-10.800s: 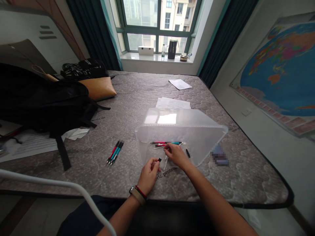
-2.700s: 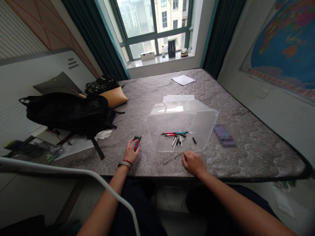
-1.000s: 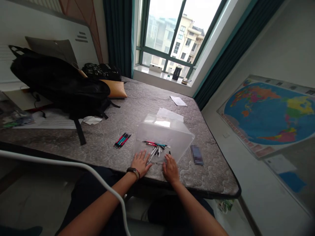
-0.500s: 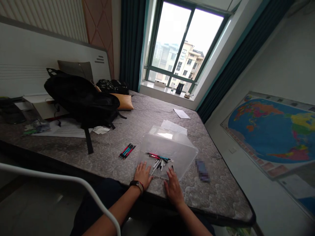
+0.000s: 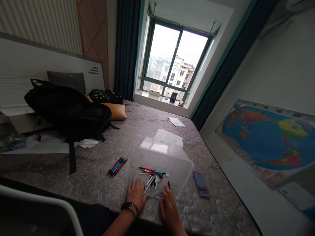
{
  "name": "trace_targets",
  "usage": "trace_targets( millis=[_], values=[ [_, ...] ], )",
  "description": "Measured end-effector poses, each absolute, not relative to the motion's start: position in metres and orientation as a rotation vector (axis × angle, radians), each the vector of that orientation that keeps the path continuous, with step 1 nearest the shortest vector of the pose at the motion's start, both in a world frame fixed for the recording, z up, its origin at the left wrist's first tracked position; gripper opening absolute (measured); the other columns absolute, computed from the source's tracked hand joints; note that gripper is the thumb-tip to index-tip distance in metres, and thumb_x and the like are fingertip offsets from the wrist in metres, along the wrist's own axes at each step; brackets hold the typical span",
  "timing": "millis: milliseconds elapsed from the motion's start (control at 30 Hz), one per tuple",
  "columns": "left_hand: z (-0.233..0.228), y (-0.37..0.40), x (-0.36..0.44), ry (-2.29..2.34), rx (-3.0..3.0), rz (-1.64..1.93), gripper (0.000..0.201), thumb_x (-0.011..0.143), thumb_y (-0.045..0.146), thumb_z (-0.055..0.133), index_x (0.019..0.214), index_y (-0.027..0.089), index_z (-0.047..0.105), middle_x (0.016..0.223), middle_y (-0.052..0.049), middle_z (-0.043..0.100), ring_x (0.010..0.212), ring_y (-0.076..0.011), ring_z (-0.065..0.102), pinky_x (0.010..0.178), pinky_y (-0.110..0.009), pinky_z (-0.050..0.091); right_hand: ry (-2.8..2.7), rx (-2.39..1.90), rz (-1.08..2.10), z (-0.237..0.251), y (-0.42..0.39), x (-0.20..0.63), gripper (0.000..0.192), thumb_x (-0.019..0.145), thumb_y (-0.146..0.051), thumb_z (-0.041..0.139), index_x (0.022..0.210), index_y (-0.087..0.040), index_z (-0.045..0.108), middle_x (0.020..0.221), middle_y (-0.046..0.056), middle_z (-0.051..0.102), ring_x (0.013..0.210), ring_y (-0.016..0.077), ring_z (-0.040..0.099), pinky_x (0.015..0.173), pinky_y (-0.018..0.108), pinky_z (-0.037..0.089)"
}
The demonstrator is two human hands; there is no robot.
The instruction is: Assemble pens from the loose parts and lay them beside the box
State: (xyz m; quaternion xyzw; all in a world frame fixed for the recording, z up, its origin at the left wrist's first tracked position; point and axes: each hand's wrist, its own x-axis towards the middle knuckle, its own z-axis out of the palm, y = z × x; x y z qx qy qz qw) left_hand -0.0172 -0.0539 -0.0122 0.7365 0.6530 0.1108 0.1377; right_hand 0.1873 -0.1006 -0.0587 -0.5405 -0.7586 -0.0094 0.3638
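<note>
A clear plastic bin [image 5: 172,160] lies on its side on the grey mattress [image 5: 98,183], its opening towards me. Inside it lie several pens and loose pen parts [image 5: 154,175], red, teal, white and black. My left hand [image 5: 136,194] rests flat on the mattress at the bin's near left edge, fingers spread, a watch and a red band on the wrist. My right hand [image 5: 169,208] lies flat at the near right edge, close to a small black pen part [image 5: 168,184]. Neither hand holds anything. A bundle of assembled pens [image 5: 116,166] lies left of the bin.
A black backpack [image 5: 66,113] and a tan cushion [image 5: 114,111] sit at the left. Papers [image 5: 169,137] lie beyond the bin, and a blurred flat object [image 5: 201,185] lies to its right. A world map [image 5: 265,134] hangs on the right wall. A white rail [image 5: 49,205] crosses near left.
My left hand left the pen bundle and came to the bin's near edge beside my right hand. The camera has tilted up, so both hands now sit low in view.
</note>
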Motion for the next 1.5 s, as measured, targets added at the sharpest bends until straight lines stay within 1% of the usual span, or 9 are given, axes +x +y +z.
trace_targets(
  millis=[133,433,600,733,967,1067,1233,1367,1500],
  values=[
    [-0.013,-0.053,-0.015,1.915,2.113,0.298,0.026,0.078,0.027,0.058,0.101,0.020,0.068,0.146,-0.013,0.046,0.138,-0.0322,0.036,0.109,-0.049,0.030,-1.885,-1.374,0.258,-0.040,-0.100,0.159,0.023,0.093,-0.021,0.043,0.105,-0.028,0.061,0.113,0.007,0.064,0.108,0.0229,0.063,0.091,0.037,0.054],
    [0.003,-0.057,-0.022,1.887,1.968,0.440,0.013,0.079,0.024,0.056,0.082,0.019,0.068,0.137,-0.012,0.054,0.125,-0.0264,0.052,0.101,-0.040,0.042,-1.596,-1.347,0.775,-0.005,-0.089,0.122,0.025,0.094,-0.037,0.047,0.090,-0.020,0.066,0.080,0.005,0.067,0.074,0.0188,0.064,0.067,0.026,0.048],
    [0.010,-0.059,-0.024,1.670,1.854,0.807,0.010,0.081,0.025,0.058,0.077,0.019,0.065,0.113,-0.008,0.068,0.108,-0.0205,0.062,0.096,-0.032,0.046,-1.349,-1.322,0.984,0.006,-0.080,0.120,0.033,0.090,-0.047,0.052,0.087,-0.018,0.065,0.066,0.002,0.064,0.057,0.0153,0.059,0.053,0.023,0.044],
    [0.014,-0.062,-0.017,1.539,1.752,0.926,0.010,0.081,0.028,0.060,0.078,0.020,0.066,0.089,-0.004,0.073,0.086,-0.0181,0.068,0.079,-0.027,0.051,-1.142,-1.323,1.078,0.009,-0.072,0.122,0.042,0.082,-0.058,0.057,0.084,-0.017,0.064,0.061,-0.001,0.059,0.047,0.0123,0.052,0.044,0.022,0.041],
    [0.008,-0.064,-0.007,1.380,1.797,0.913,0.012,0.081,0.030,0.061,0.080,0.019,0.066,0.086,-0.004,0.072,0.081,-0.0165,0.068,0.075,-0.026,0.052,-0.874,-1.360,1.286,-0.008,-0.064,0.132,0.050,0.069,-0.066,0.067,0.074,-0.017,0.057,0.048,-0.006,0.047,0.036,0.0086,0.040,0.032,0.020,0.032],
    [0.004,-0.061,-0.007,1.422,1.803,0.872,0.018,0.082,0.036,0.061,0.085,0.019,0.066,0.087,-0.004,0.071,0.080,-0.0174,0.067,0.074,-0.027,0.052,-0.855,-1.339,1.283,-0.012,-0.062,0.132,0.047,0.071,-0.063,0.067,0.073,-0.018,0.054,0.045,-0.008,0.043,0.035,0.0077,0.036,0.031,0.019,0.027],
    [0.000,-0.029,-0.007,1.584,1.779,1.104,0.035,0.090,0.037,0.051,0.119,0.017,0.054,0.118,-0.010,0.063,0.097,-0.0195,0.064,0.082,-0.032,0.053,-0.694,-1.367,1.233,-0.014,-0.052,0.139,0.045,0.073,-0.064,0.063,0.074,-0.022,0.048,0.047,-0.009,0.041,0.034,0.0078,0.032,0.032,0.019,0.022],
    [-0.013,0.005,-0.006,1.695,2.094,0.973,0.039,0.084,0.017,0.053,0.123,0.017,0.055,0.124,-0.011,0.060,0.117,-0.0239,0.053,0.104,-0.038,0.042,-0.835,-1.484,1.037,-0.019,-0.034,0.148,0.046,0.074,-0.065,0.059,0.067,-0.021,0.049,0.045,-0.008,0.042,0.039,0.0095,0.036,0.039,0.022,0.028],
    [-0.027,0.024,-0.009,1.749,2.215,0.770,0.036,0.083,0.011,0.052,0.116,0.020,0.062,0.123,-0.009,0.061,0.117,-0.0246,0.052,0.101,-0.038,0.043,-1.034,-1.735,0.642,-0.019,-0.014,0.154,0.045,0.071,-0.061,0.062,0.058,-0.019,0.052,0.051,-0.002,0.051,0.050,0.0127,0.045,0.051,0.024,0.032]
  ],
)
